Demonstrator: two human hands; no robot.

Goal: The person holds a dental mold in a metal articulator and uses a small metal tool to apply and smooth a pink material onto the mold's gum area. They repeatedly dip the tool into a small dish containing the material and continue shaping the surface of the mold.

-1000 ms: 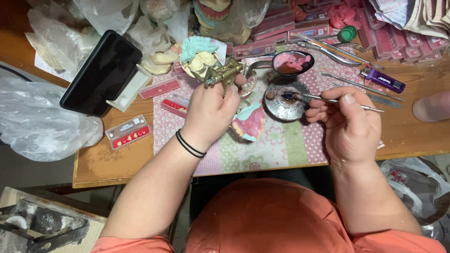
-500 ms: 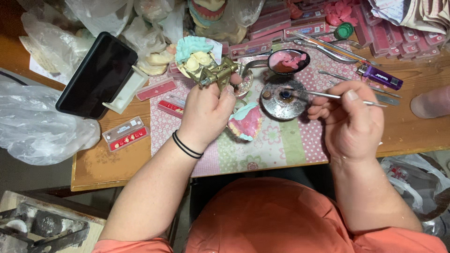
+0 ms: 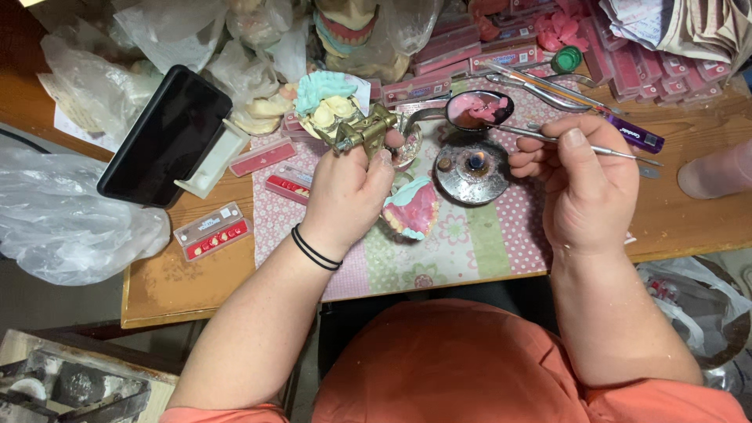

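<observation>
Over mat: left hand (image 3: 345,196) grips brass articulator (image 3: 362,133); right hand (image 3: 583,184) pinches metal tool (image 3: 619,153).

The person wears an orange short-sleeved shirt (image 3: 462,368). On the left wrist are two thin black bands (image 3: 315,248). Both forearms and hands are bare.

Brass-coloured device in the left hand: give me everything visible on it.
The brass articulator is a small hinged metal frame, brass-coloured and dull. It carries cream dental casts with a teal base at its far left end. The left hand grips it from below, fingertips at its right end, holding it tilted above the patterned mat. How its hinge is set cannot be told.
</observation>
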